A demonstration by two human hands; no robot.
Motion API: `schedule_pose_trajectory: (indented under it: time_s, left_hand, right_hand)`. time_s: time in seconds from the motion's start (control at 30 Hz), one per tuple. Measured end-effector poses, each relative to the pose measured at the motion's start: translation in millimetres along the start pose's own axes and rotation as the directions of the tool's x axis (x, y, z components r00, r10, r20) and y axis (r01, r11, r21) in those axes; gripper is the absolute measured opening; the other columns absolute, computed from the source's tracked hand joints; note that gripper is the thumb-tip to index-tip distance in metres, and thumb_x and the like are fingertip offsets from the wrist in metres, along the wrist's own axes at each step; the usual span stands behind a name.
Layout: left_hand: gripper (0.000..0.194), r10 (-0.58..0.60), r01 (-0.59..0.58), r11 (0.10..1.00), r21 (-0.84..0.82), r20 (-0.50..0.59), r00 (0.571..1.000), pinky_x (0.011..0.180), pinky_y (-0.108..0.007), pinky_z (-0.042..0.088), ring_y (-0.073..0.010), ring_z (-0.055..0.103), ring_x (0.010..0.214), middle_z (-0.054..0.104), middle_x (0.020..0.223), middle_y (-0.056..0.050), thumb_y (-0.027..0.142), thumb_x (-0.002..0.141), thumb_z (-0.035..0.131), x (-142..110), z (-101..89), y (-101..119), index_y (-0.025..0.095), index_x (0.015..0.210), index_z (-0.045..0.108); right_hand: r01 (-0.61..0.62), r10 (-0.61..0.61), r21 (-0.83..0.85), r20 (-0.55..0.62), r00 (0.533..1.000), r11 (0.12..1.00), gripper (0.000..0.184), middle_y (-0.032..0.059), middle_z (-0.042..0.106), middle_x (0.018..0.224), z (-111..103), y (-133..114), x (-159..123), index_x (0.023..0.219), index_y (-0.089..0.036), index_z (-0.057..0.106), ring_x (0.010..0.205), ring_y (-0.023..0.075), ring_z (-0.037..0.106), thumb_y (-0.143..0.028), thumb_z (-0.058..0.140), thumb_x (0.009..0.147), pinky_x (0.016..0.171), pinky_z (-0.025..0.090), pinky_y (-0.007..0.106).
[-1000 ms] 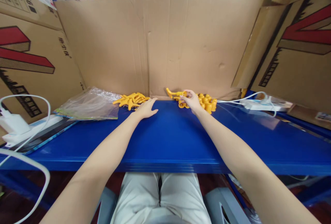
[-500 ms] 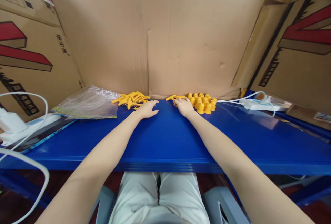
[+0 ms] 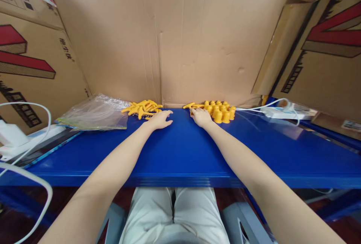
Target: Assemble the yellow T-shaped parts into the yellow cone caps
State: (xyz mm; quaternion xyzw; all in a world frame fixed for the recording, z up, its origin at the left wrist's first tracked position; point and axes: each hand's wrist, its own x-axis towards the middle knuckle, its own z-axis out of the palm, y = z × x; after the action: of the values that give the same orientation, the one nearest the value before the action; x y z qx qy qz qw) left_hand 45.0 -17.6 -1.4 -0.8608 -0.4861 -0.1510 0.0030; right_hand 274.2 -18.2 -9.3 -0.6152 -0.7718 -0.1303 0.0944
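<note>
My left hand (image 3: 161, 120) rests by the right edge of a loose pile of yellow T-shaped plastic pieces (image 3: 141, 108). Its thumb and fingers are apart, with nothing between them. Farther right, my right hand (image 3: 201, 117) has its fingers curled at yellow T-shaped pieces (image 3: 189, 105) near the cardboard's foot. Yellow shows at those fingertips, so they appear to grip one piece; the fingers' undersides are hidden. Several yellow bell-shaped plastic pieces (image 3: 225, 116) stand grouped upright just right of that hand.
A cardboard panel (image 3: 214, 48) walls off the back of the blue table (image 3: 175, 153), with printed boxes at both sides. A clear plastic bag (image 3: 96, 114) lies left of the pile. White power strips (image 3: 290, 112) and cables (image 3: 39, 178) sit at the sides.
The yellow T-shaped piece at my right fingertips has shifted slightly to the right. My left hand stays in place; the whole view has moved a little.
</note>
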Motion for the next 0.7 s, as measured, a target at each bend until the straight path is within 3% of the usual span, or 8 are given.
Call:
schedule_pose_trajectory:
  time_s: [0.17, 0.3, 0.4, 0.53, 0.7]
  left_hand:
    - [0.052, 0.007, -0.007, 1.0, 0.001, 0.003, 1.0, 0.094, -0.036, 0.047, -0.0237, 0.061, 0.11, 0.065, 0.12, -0.012, 0.034, 0.084, 0.053, 0.7, 1.0, -1.2, 0.015, 0.132, 0.05]
    - [0.051, 0.011, -0.011, 1.0, -0.007, -0.005, 1.0, 0.094, -0.036, 0.048, -0.0236, 0.061, 0.11, 0.065, 0.121, -0.013, 0.034, 0.084, 0.053, 1.1, 1.0, -2.4, 0.015, 0.132, 0.051]
    - [0.051, 0.017, -0.017, 1.0, -0.012, -0.008, 1.0, 0.095, -0.036, 0.048, -0.0235, 0.061, 0.11, 0.064, 0.121, -0.013, 0.034, 0.084, 0.053, 1.4, 0.8, -2.9, 0.014, 0.132, 0.051]
    - [0.05, 0.022, -0.023, 1.0, -0.02, -0.021, 1.0, 0.095, -0.036, 0.048, -0.0234, 0.062, 0.109, 0.065, 0.12, -0.013, 0.034, 0.084, 0.053, 2.2, 1.9, -2.6, 0.014, 0.129, 0.053]
    - [0.038, 0.012, -0.01, 0.999, 0.051, -0.045, 0.999, 0.098, -0.036, 0.046, -0.0238, 0.061, 0.111, 0.066, 0.12, -0.011, 0.025, 0.084, 0.051, 1.5, -4.6, -0.8, 0.017, 0.119, 0.062]
  right_hand:
    - [-0.003, 0.003, 0.016, -0.009, 1.0, 1.0, 0.042, 0.0175, 0.056, 0.134, 2.7, -0.8, 0.4, 0.135, -0.011, 0.049, 0.127, 0.0271, 0.047, -0.024, 0.042, 0.096, 0.104, 0.032, 0.04]
    - [-0.014, 0.02, 0.071, -0.083, 0.996, 0.997, 0.039, 0.0153, 0.052, 0.14, 1.4, 2.9, 0.0, 0.131, -0.014, 0.052, 0.129, 0.0275, 0.045, -0.03, 0.04, 0.097, 0.108, 0.025, 0.047]
    - [-0.144, 0.157, 0.086, -0.165, 0.974, 0.986, 0.036, 0.0173, 0.06, 0.127, -13.3, 10.7, -1.6, 0.12, -0.013, 0.059, 0.12, 0.0296, 0.052, -0.027, 0.034, 0.097, 0.1, 0.034, 0.045]
    - [-0.38, 0.387, 0.07, -0.197, 0.901, 0.922, 0.035, 0.0239, 0.062, 0.117, -45.3, 28.0, -5.7, 0.117, -0.007, 0.061, 0.112, 0.0314, 0.058, -0.015, 0.039, 0.091, 0.092, 0.041, 0.042]
    - [-0.559, 0.561, 0.066, -0.014, 0.828, 0.826, 0.035, 0.0241, 0.063, 0.115, -67.7, 48.6, -8.8, 0.118, -0.009, 0.064, 0.111, 0.0308, 0.061, -0.017, 0.052, 0.087, 0.09, 0.044, 0.042]
